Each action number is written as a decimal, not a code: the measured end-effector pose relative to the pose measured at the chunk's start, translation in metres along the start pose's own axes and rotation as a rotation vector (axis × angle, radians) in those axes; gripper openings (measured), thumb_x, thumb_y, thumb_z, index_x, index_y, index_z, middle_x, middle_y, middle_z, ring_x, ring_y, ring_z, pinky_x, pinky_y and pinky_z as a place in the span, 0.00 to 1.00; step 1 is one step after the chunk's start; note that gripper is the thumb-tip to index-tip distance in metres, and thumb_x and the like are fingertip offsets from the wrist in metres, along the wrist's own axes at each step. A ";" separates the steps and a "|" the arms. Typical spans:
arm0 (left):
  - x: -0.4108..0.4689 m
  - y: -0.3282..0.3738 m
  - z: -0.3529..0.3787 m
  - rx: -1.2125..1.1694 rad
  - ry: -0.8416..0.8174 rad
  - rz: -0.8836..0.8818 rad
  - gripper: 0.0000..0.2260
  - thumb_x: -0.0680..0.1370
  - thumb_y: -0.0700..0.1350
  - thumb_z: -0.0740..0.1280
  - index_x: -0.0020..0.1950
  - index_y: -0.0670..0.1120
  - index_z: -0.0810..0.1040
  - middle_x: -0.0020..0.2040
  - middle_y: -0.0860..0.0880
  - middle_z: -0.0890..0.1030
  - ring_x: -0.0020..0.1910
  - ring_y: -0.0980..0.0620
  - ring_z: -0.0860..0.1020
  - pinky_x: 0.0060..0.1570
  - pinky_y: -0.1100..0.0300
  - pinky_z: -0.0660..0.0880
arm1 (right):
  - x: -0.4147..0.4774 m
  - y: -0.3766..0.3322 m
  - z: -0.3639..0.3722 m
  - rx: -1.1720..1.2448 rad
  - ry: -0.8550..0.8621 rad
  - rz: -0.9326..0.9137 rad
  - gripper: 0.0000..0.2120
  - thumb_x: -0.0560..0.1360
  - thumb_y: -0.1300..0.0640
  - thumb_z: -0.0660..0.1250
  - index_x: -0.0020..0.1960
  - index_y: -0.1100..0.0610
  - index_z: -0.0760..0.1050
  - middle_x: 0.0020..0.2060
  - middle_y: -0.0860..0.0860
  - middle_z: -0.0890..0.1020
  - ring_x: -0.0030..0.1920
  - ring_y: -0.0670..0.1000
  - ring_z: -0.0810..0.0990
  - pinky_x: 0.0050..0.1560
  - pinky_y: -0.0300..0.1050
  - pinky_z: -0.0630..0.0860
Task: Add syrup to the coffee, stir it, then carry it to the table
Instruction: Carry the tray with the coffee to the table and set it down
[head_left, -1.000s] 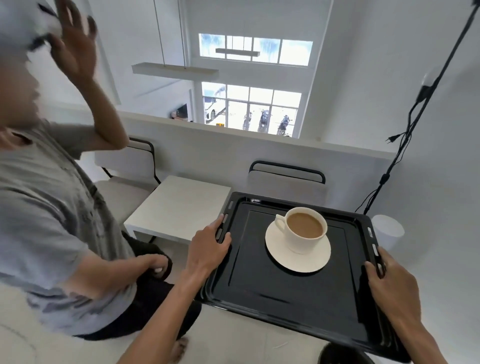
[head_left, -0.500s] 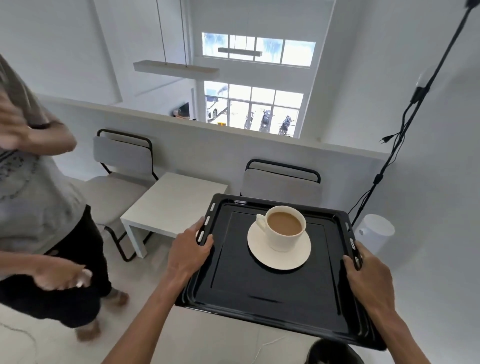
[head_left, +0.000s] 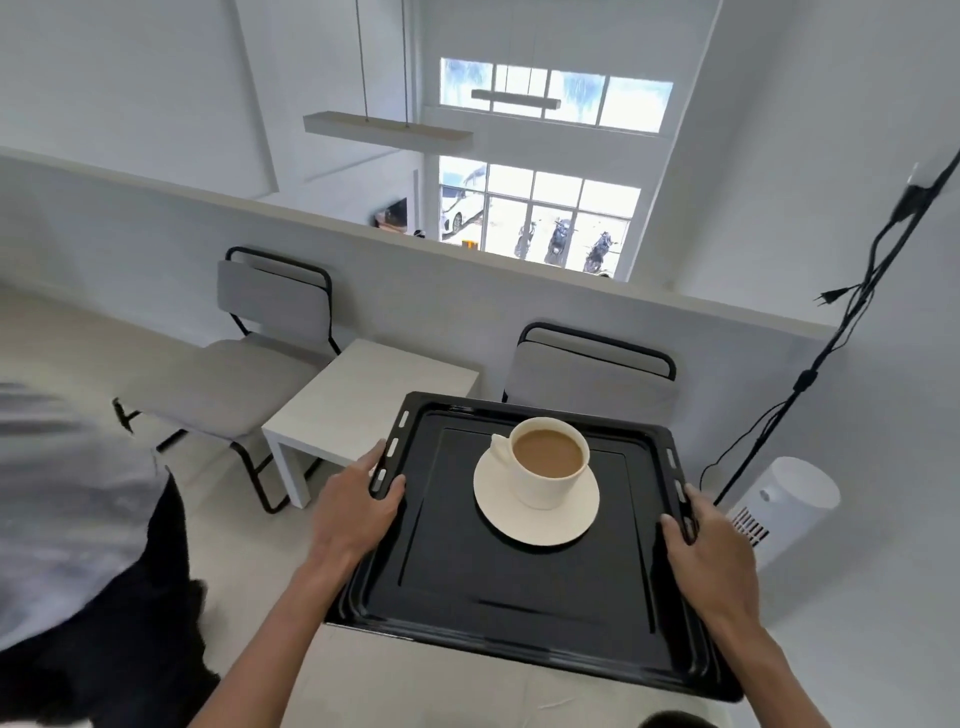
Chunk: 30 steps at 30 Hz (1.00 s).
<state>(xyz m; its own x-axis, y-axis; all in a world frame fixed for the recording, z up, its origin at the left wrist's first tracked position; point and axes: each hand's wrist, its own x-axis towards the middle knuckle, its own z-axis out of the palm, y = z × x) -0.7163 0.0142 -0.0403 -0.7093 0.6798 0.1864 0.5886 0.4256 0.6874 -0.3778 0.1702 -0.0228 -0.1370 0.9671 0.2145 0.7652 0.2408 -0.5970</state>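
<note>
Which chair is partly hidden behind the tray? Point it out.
The right-hand chair, directly behind the black tray, which covers its seat. The left chair beside the white table shows fully.

A second person (head_left: 78, 519) at the left edge is motion-blurred and cut off. The tray (head_left: 519, 597) hides the near right corner of the table (head_left: 363, 405) and most of the right chair's (head_left: 592, 374) seat.

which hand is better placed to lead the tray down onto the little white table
Left, probably. The left hand grips the black metal tray on the side nearest the small white square table; the right hand holds the far edge.
</note>
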 end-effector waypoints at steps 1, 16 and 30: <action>0.006 -0.005 -0.001 -0.009 -0.001 -0.003 0.27 0.79 0.49 0.72 0.78 0.48 0.72 0.59 0.48 0.88 0.55 0.46 0.86 0.56 0.56 0.79 | 0.003 -0.005 0.008 -0.001 0.003 0.002 0.25 0.79 0.59 0.71 0.75 0.60 0.73 0.60 0.60 0.86 0.59 0.62 0.84 0.62 0.54 0.78; 0.151 -0.090 -0.029 -0.004 -0.031 -0.059 0.27 0.80 0.50 0.70 0.79 0.48 0.71 0.62 0.45 0.87 0.61 0.44 0.84 0.64 0.48 0.79 | 0.077 -0.111 0.135 0.023 -0.007 0.004 0.25 0.78 0.60 0.72 0.74 0.61 0.74 0.54 0.60 0.87 0.55 0.62 0.86 0.59 0.54 0.80; 0.295 -0.177 -0.013 0.043 0.006 -0.158 0.18 0.80 0.49 0.70 0.69 0.49 0.80 0.43 0.53 0.87 0.43 0.47 0.84 0.46 0.56 0.77 | 0.179 -0.183 0.285 0.097 -0.087 -0.006 0.26 0.79 0.60 0.71 0.76 0.61 0.71 0.53 0.58 0.87 0.53 0.59 0.87 0.60 0.52 0.80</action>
<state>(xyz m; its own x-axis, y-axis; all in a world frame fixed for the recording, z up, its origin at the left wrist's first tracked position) -1.0351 0.1320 -0.0982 -0.7963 0.5992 0.0829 0.4857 0.5517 0.6780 -0.7214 0.3228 -0.0954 -0.1986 0.9681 0.1528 0.7006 0.2493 -0.6686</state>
